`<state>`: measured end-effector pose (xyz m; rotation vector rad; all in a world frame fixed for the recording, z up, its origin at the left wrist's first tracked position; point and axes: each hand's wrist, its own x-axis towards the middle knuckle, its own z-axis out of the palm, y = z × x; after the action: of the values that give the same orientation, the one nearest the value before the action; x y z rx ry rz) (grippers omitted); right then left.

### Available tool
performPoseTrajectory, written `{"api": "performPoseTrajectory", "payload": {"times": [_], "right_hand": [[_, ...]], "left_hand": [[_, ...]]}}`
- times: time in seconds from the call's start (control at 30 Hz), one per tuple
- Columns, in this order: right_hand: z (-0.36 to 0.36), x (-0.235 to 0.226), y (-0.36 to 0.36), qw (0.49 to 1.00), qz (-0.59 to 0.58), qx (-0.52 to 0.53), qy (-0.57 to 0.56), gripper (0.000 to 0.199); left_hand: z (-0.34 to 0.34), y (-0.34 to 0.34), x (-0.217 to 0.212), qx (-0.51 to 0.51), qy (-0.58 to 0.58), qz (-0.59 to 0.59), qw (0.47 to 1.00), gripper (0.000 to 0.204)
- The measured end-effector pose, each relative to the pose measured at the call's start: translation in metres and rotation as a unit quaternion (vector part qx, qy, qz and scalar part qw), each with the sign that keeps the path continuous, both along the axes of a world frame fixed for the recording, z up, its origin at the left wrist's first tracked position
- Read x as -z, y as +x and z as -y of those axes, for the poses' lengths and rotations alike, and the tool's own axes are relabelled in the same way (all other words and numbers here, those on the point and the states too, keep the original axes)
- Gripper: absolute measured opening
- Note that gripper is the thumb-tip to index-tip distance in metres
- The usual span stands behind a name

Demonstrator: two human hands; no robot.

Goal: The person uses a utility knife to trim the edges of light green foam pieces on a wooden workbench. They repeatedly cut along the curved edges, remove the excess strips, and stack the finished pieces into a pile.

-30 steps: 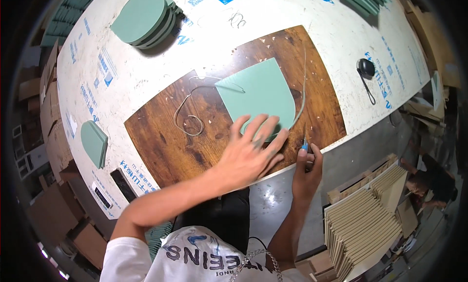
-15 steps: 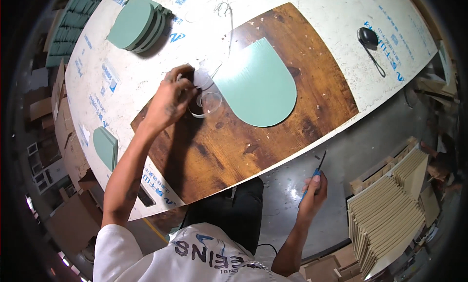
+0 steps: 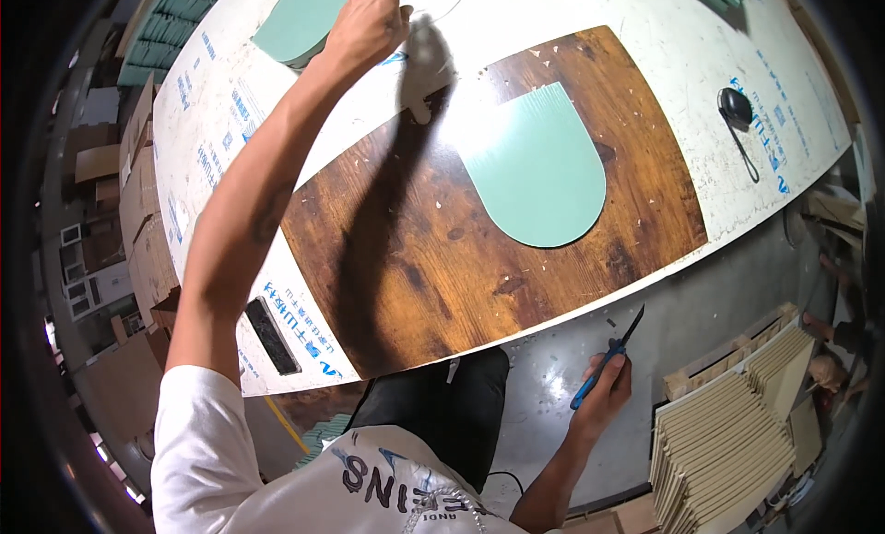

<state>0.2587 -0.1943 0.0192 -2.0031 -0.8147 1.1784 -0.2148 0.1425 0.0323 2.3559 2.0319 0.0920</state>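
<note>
You're working under bright overhead light. Your outstretched left arm throws a long, dark, soft-edged shadow down the brown wooden board, just left of the green arch-shaped panel. The white tabletop beyond the board looks nearly washed out, and the grey floor below it shows a small glare spot. The fisheye bows the table edge and blackens the frame's corners. Focus is sharp centrally, softer toward the rim.

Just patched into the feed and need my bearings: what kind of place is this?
Probably a small workshop or factory cutting station. A long white worktable carries a wooden cutting board with a green arch-shaped sheet, the right hand grips a blue-handled knife, and stacked beige panels stand on the floor.
</note>
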Motion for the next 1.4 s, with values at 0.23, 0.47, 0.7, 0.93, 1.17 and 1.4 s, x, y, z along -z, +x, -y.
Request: {"api": "performPoseTrajectory", "payload": {"times": [0.23,0.47,0.7,0.93,1.17,1.4], "right_hand": [[0.001,-0.001,-0.007,0.998,-0.033,0.02,0.049,0.041],[-0.004,-0.005,-0.037,0.984,-0.157,0.079,0.015,0.035],[-0.004,-0.032,-0.034,0.975,-0.188,0.118,-0.03,0.014],[-0.038,-0.082,-0.015,0.943,-0.283,0.01,0.175,0.058],[-0.068,-0.063,0.009,0.982,-0.148,-0.036,0.116,0.045],[-0.058,-0.036,0.007,0.978,-0.089,-0.182,0.042,0.042]], "left_hand": [[0.09,0.161,-0.022,0.26,-0.079,0.043,0.961,0.098],[0.179,0.219,-0.001,0.174,-0.15,0.045,0.972,0.105],[0.283,0.252,-0.045,0.215,-0.334,0.169,0.902,0.11],[0.242,0.233,-0.068,0.262,-0.011,0.403,0.877,0.049],[0.133,0.189,-0.022,-0.172,-0.011,0.582,0.795,0.051],[0.111,0.2,0.026,-0.035,0.126,0.316,0.94,0.038]]}}
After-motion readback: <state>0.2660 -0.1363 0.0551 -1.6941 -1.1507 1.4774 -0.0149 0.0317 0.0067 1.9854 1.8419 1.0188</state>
